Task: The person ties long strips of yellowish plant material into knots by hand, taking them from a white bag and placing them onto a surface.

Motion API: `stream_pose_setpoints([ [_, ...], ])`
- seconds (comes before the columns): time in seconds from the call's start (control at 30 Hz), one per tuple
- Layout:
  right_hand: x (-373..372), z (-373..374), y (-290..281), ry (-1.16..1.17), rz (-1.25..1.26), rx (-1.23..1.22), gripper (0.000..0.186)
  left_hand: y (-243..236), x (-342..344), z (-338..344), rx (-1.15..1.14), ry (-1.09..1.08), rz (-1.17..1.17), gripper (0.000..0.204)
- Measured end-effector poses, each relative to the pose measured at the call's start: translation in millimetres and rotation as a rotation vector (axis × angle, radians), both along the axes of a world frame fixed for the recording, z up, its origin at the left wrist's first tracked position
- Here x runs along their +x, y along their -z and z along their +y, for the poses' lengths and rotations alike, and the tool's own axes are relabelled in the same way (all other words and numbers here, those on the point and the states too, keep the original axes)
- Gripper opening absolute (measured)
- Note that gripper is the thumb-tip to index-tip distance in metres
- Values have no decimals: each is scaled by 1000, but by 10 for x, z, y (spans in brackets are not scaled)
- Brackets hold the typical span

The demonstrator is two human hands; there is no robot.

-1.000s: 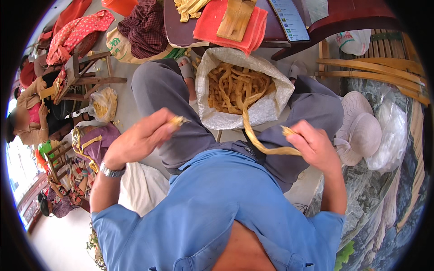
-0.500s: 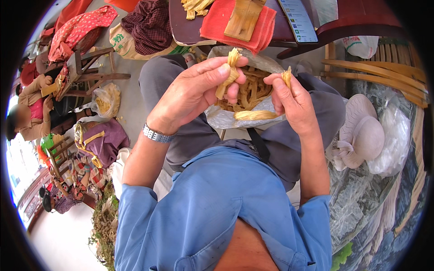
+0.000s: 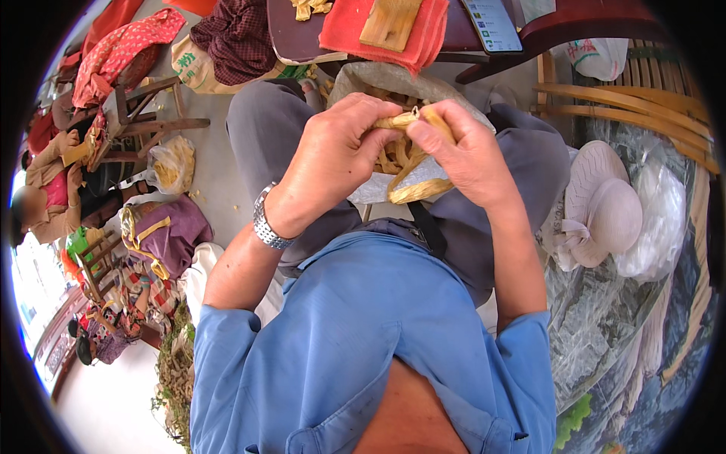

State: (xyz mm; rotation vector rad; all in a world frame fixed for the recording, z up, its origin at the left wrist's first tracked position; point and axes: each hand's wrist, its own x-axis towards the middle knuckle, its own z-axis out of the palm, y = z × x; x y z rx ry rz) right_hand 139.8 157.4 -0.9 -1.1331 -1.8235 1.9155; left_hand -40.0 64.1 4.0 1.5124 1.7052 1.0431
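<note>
My left hand (image 3: pixel 333 155) pinches a short, folded piece of pale yellow dried strip (image 3: pixel 393 122). My right hand (image 3: pixel 473 163) grips a long yellow strip (image 3: pixel 420 189) at the same point, its thumb and fingers almost meeting the left hand's fingertips. The strip loops down below my fingers, over the front of a white woven sack (image 3: pixel 370 76) that stands between my knees and holds a tangle of brownish-yellow strips (image 3: pixel 389 157). Both hands partly hide the sack's contents.
Ahead, a dark red table (image 3: pixel 299 30) bears a red cloth (image 3: pixel 340 34), wooden block (image 3: pixel 387 24) and phone (image 3: pixel 491 23). A wooden chair (image 3: pixel 582 110), hat (image 3: pixel 605 197) and plastic bags (image 3: pixel 650 227) lie right. Co-workers (image 3: pixel 53 193) sit left among stools (image 3: pixel 132 121) and bags (image 3: pixel 174 234).
My hands have come inward from either side of the sack. Half a second ago each held a piece upright, apart; now the fingertips meet and the pieces lie together, more horizontal.
</note>
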Motion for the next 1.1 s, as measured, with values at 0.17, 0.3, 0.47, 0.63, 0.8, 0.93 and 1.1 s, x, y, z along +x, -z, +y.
stream_pose_setpoints([
  [0.17, 3, -127, 60, -208, -90, 226, 40, 33, 105, -133, -63, 90, 33, 20],
  [0.3, 61, -187, 46, -382, -197, 258, 35, 58, 114, -303, -131, 209, 25, 14],
  [0.47, 187, -280, 142, -430, -121, 197, 33, -12, 186, -419, -168, 296, -108, 14],
  [0.63, 342, -387, -45, -573, 7, 93, 28, -221, 146, -543, -290, 497, -210, 14],
  [0.8, 488, -665, -202, -534, 423, 233, 34, -426, 59, -576, -480, 790, -586, 17],
  [0.93, 484, -722, -401, -499, 561, 178, 36, -487, 118, -580, -665, 858, -910, 16],
  [1.1, 519, -694, -423, -422, 314, 260, 21, -504, 54, -555, -735, 695, -819, 20],
])
